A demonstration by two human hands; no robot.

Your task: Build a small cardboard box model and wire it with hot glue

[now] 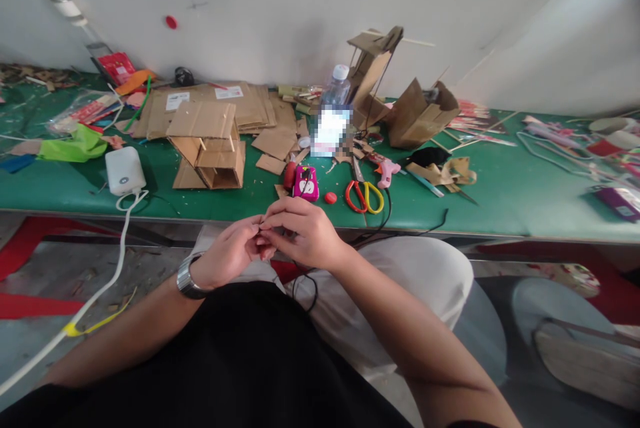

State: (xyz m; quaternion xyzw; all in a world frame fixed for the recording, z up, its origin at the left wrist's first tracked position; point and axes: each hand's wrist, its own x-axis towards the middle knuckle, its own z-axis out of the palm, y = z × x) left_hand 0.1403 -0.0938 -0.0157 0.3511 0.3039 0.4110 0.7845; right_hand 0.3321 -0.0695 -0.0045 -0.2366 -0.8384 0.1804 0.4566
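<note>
Just in front of the table edge, my left hand point(233, 253) and my right hand point(306, 233) meet with their fingertips pinched together. Whatever sits between the fingers is too small and hidden to name. A thin black cord point(315, 295) hangs in a loop below my right hand, over my lap; whether it runs up into my fingers cannot be seen. Beyond the hands on the green table lie a magenta box point(307, 183) with a white face print, a small red ball point(331, 198), and scissors point(364, 196) with one red and one yellow handle. Nearby rests a pink glue gun point(387, 173).
A cardboard structure point(210, 148) stands left of centre, beside a white power bank point(125, 171) with a cable. Flat cardboard point(200, 98), a bottle point(337, 87), a lit phone point(330, 129) and a cardboard box point(423, 115) fill the back. Scraps and sticks point(475, 118) lie right.
</note>
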